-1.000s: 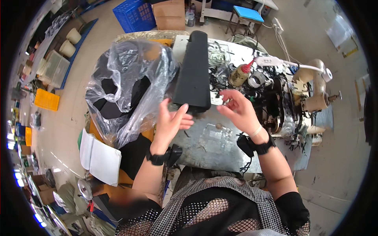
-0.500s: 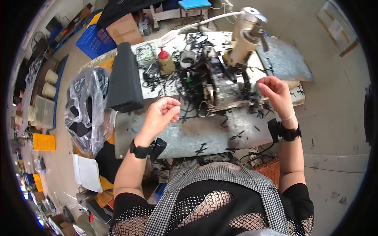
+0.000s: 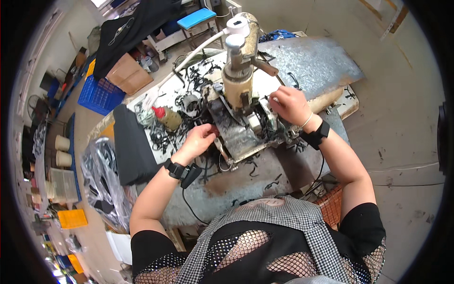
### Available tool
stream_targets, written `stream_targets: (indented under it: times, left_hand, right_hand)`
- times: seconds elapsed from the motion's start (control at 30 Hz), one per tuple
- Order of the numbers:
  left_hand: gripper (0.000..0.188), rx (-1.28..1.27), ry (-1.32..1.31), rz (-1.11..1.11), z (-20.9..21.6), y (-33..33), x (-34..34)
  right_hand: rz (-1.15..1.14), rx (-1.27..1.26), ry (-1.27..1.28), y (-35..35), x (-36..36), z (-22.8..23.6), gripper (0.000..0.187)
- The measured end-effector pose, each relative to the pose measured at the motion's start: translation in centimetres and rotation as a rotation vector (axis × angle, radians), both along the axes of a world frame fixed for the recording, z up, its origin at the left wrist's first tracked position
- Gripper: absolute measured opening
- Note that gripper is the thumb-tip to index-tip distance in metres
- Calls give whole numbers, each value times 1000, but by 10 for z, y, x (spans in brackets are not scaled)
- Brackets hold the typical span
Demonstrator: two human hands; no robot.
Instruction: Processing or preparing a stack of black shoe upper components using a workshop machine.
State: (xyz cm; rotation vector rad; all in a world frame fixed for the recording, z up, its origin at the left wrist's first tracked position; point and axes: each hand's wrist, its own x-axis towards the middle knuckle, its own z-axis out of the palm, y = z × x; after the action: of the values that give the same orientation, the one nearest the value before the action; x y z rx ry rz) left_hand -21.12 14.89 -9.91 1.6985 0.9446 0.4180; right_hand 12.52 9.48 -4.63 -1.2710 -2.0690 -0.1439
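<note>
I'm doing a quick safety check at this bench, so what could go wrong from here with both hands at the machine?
The left hand and right hand are bare and close to the cream-and-grey metal machine, so a pinch is possible. Loose thin black strips around it might catch in its parts. The thin black cable below the black left wristband could snag.

Machine column (image 3: 237, 90) in the way; open room above near tabletop (image 3: 246, 182)
</note>
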Motion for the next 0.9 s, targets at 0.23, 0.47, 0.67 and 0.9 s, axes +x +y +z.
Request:
stream_targets:
  times: [0.23, 0.47, 0.67, 0.9]
  left_hand:
    - [40, -199, -32, -392, -52, 51, 17]
    - [43, 109, 3, -500, -36, 60, 75]
    - [41, 331, 40, -500, -18, 55, 50]
    - [38, 451, 89, -506, -10, 50, 41]
  right_hand:
    - [-65, 62, 27, 9, -3, 11, 11]
    - [-106, -10, 43, 2, -2, 7, 14]
    - [-95, 8, 71, 0, -5, 7, 17]
    - [-100, 6, 61, 5, -2, 5, 17]
